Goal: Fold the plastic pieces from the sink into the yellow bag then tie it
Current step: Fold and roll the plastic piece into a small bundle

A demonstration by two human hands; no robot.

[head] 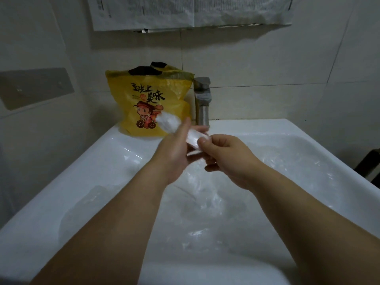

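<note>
My forearms point(123, 212) cross the sink point(51, 192); left hand point(174, 153) and right hand point(228, 159) both grip one rolled plastic piece point(195, 138) between them, yellow bag point(144, 103) just beyond.

The yellow bag point(131, 112) bears black characters reading "舌尖上美味".
</note>
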